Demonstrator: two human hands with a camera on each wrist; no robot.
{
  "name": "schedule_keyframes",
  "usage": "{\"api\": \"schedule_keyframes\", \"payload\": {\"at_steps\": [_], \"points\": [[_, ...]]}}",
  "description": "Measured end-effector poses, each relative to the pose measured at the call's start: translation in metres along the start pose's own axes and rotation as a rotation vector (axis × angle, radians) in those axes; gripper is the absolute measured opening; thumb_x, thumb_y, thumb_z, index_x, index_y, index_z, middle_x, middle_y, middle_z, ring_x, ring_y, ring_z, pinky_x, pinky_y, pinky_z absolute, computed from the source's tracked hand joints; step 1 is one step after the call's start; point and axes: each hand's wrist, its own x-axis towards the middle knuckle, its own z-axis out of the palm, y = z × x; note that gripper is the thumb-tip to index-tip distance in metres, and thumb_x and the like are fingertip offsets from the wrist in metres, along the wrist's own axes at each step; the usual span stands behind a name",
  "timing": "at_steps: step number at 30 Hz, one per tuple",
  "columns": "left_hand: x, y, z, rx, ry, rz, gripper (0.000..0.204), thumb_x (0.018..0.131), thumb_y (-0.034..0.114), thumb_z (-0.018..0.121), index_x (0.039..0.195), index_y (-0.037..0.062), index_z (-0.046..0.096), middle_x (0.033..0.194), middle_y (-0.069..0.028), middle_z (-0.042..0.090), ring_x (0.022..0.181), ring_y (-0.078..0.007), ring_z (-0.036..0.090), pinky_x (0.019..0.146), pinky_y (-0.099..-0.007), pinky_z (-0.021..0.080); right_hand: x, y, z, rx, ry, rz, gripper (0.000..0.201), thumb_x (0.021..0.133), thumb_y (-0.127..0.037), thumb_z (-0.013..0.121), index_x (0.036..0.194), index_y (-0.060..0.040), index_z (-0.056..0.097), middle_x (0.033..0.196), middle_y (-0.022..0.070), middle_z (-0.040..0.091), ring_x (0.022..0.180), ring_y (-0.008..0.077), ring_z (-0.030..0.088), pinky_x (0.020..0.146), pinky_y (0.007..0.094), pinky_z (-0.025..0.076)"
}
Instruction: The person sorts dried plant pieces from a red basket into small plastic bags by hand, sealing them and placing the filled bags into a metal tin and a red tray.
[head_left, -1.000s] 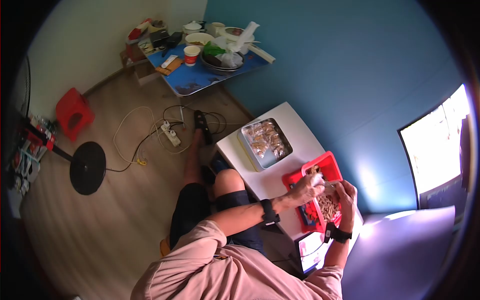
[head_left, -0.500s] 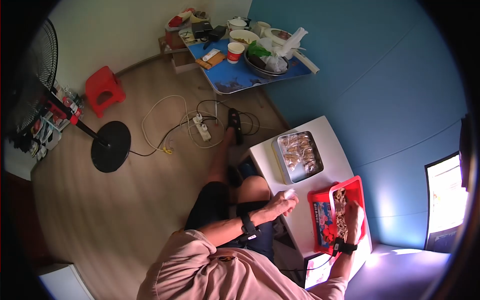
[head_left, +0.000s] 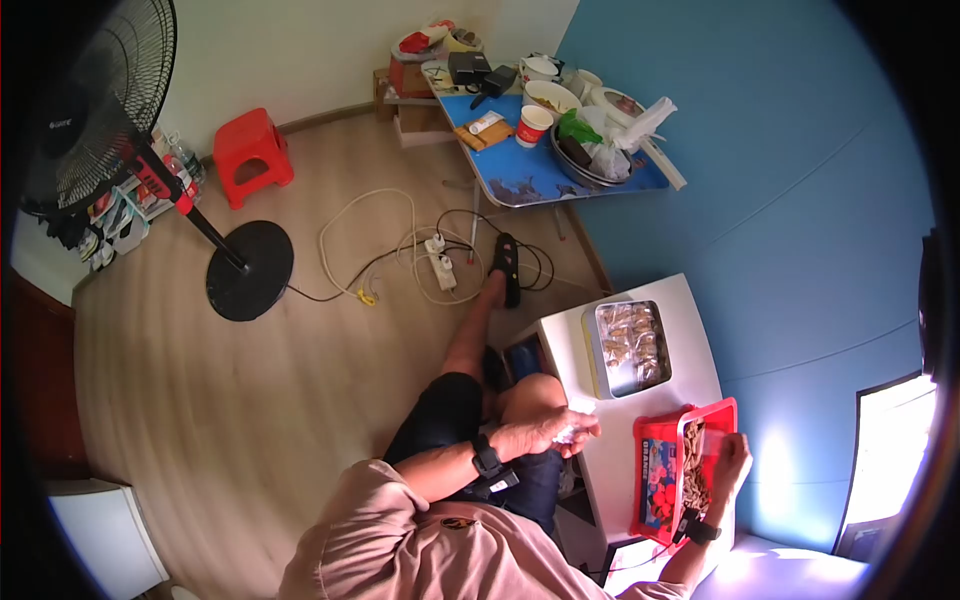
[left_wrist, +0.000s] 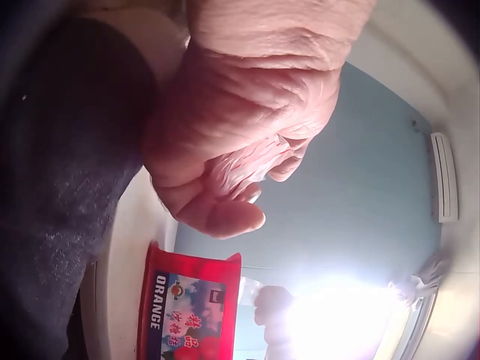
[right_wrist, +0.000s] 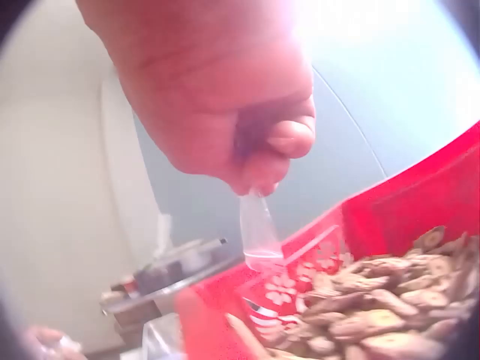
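Note:
In the head view my left hand is over my lap and holds crumpled clear plastic. Its fingers curl round this bunch in the left wrist view. My right hand is above the far side of a red plastic basket. Between thumb and fingers it pinches the top of a small clear plastic bag, which hangs down beside the basket's wall. Pale brown dried root pieces fill the lower part of the basket. The basket's side carries an "ORANGE" label.
On the white cabinet a metal tin holds several clear packets. A blue folding table with bowls and a cup stands farther off. On the floor are a power strip, cables, a fan and a red stool.
My hands, together over the basket a second ago, are now apart, the left over my lap. The right hand has come up from among the root pieces. The head view has turned left.

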Motion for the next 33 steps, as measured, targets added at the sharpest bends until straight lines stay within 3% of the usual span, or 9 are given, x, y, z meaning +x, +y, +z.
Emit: {"api": "schedule_keyframes", "payload": {"at_steps": [2,4,9,13,16,18,22,28,33], "points": [[-0.012,0.005,-0.007,-0.071,-0.049,-0.041,0.038,0.092,0.043,0.056,0.102,0.0064,0.059,0.065,0.0021,0.050,0.059,-0.0140,0.053,0.049,-0.0274,0.042,-0.002,-0.023,-0.013,0.349,0.076,0.142,0.010,0.088,-0.007,0.056,0.081,-0.0013,0.060,0.062,-0.0007,0.050,0.053,0.0069,0.042,0.048,0.0249,0.035],[-0.017,0.011,-0.015,-0.146,-0.185,-0.071,0.044,0.093,0.047,0.052,0.106,0.0046,0.057,0.067,-0.0006,0.050,0.058,-0.0164,0.052,0.049,-0.0288,0.041,-0.002,-0.116,-0.044,0.710,-0.048,0.277,0.006,0.086,-0.004,0.058,0.080,-0.0023,0.060,0.063,-0.0032,0.049,0.053,0.0042,0.040,0.047,0.0216,0.031],[-0.047,0.031,0.001,-0.071,-0.252,-0.070,0.062,0.091,0.061,0.046,0.111,0.0024,0.056,0.071,-0.0056,0.055,0.058,-0.0197,0.054,0.043,-0.0268,0.039,-0.009,-0.180,-0.027,1.206,-0.456,0.099,0.006,0.079,-0.003,0.062,0.078,0.0024,0.063,0.067,0.0005,0.055,0.058,0.0072,0.047,0.052,0.0235,0.036],[-0.074,0.033,0.016,-0.104,-0.223,-0.082,0.071,0.087,0.069,0.046,0.108,0.0023,0.058,0.072,-0.0077,0.057,0.056,-0.0210,0.055,0.040,-0.0279,0.039,-0.003,-0.219,0.024,1.059,-0.877,-0.115,0.012,0.088,-0.010,0.067,0.088,0.0017,0.066,0.071,-0.0004,0.060,0.063,0.0056,0.051,0.054,0.0234,0.041],[-0.091,0.028,0.016,-0.068,-0.184,-0.004,0.077,0.082,0.076,0.047,0.102,0.0024,0.060,0.073,-0.0091,0.058,0.054,-0.0213,0.056,0.039,-0.0281,0.039,-0.013,-0.243,0.060,1.062,-0.787,-0.251,0.011,0.086,-0.011,0.067,0.088,-0.0006,0.067,0.070,0.0048,0.065,0.061,0.0139,0.060,0.056,0.0290,0.048],[-0.101,0.025,0.014,-0.097,-0.185,-0.005,0.080,0.079,0.079,0.047,0.099,0.0025,0.060,0.073,-0.0097,0.059,0.053,-0.0212,0.056,0.039,-0.0281,0.039,-0.017,-0.250,0.071,0.745,-0.500,-0.572,0.011,0.081,-0.011,0.068,0.089,-0.0033,0.069,0.073,0.0122,0.067,0.064,0.0267,0.066,0.061,0.0351,0.052],[-0.110,0.021,0.014,0.008,-0.152,-0.009,0.067,0.079,0.069,0.060,0.092,0.0029,0.059,0.070,-0.0087,0.057,0.053,-0.0152,0.053,0.041,-0.0240,0.037,-0.030,-0.255,0.070,0.692,-0.464,-0.501,0.012,0.077,-0.012,0.069,0.087,-0.0053,0.069,0.073,0.0140,0.067,0.066,0.0326,0.066,0.060,0.0385,0.052],[-0.105,0.013,0.010,0.012,-0.109,-0.116,0.021,0.085,0.021,0.063,0.091,0.0005,0.059,0.069,-0.0076,0.056,0.056,-0.0128,0.051,0.043,-0.0233,0.036,-0.043,-0.251,0.064,0.722,-0.496,-0.319,0.015,0.077,-0.013,0.073,0.086,-0.0024,0.069,0.076,0.0121,0.066,0.065,0.0266,0.066,0.061,0.0350,0.052],[-0.101,0.011,0.013,0.107,-0.065,-0.180,0.017,0.081,0.008,0.058,0.095,-0.0014,0.060,0.081,-0.0142,0.063,0.071,-0.0228,0.064,0.056,-0.0311,0.052,-0.048,-0.237,0.082,0.891,-0.608,-0.201,0.018,0.080,-0.015,0.073,0.089,-0.0001,0.069,0.077,0.0121,0.064,0.066,0.0231,0.066,0.061,0.0330,0.051]]}}
